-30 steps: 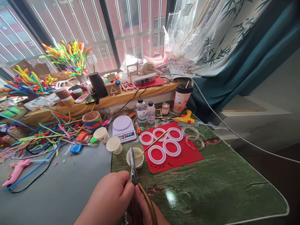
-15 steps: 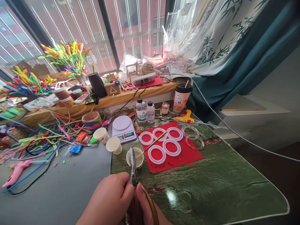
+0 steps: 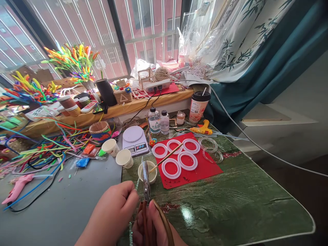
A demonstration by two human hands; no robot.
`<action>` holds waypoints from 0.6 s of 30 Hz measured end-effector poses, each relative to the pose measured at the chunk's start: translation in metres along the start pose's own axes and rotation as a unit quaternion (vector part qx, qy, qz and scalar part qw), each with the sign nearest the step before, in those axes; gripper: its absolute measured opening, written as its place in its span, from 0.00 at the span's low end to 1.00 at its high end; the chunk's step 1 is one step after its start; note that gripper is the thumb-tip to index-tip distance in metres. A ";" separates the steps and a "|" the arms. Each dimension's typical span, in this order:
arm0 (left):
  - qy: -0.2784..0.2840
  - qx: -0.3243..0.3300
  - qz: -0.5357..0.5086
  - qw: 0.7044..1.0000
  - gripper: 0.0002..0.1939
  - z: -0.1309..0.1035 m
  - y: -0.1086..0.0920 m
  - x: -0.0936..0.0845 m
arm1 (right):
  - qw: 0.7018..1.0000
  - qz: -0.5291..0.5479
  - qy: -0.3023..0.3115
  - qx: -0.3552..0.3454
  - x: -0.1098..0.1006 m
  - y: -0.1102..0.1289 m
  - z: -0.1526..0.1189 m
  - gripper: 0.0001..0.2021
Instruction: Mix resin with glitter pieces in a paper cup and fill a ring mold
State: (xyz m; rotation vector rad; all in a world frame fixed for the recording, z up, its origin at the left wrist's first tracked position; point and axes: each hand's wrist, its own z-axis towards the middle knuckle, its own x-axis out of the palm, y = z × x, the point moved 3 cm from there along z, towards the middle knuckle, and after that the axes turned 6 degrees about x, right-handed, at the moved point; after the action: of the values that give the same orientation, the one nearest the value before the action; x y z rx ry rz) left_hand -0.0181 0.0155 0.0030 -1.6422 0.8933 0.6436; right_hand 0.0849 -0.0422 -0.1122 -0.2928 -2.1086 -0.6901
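My left hand (image 3: 112,210) is closed on a thin glittery strip (image 3: 137,183), which runs up past its fingers and hangs down below them. Just right of it, my right hand (image 3: 156,223) grips scissors (image 3: 146,186) by brown handles, with the blades pointing up and away from me. Behind the blades stands a paper cup (image 3: 151,176) with a wooden stick (image 3: 167,157) leaning out of it. White ring molds (image 3: 171,168) lie on a red sheet (image 3: 205,171) to the right.
Two more paper cups (image 3: 124,159) (image 3: 110,148) and a kitchen scale (image 3: 133,134) stand behind. Further back are clear bottles (image 3: 164,124), a lidded drink cup (image 3: 198,109) and a yellow glue gun (image 3: 203,128). Colorful pipe cleaners (image 3: 51,147) and a pink glue gun (image 3: 18,188) lie at left.
My left hand has moved slightly left, away from the scissors, taking the strip with it. My right hand and the scissors have barely shifted.
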 end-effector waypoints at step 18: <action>-0.130 0.021 -0.280 0.951 0.25 0.004 0.041 0.003 | 0.992 -0.113 0.038 -0.042 -0.014 0.003 -0.001 0.44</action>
State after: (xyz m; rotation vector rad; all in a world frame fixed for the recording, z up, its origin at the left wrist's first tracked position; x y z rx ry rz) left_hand -0.0497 0.0148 -0.0228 -1.6235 0.2233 0.4218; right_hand 0.0951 -0.0400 -0.1224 -0.0730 -2.0621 -0.9099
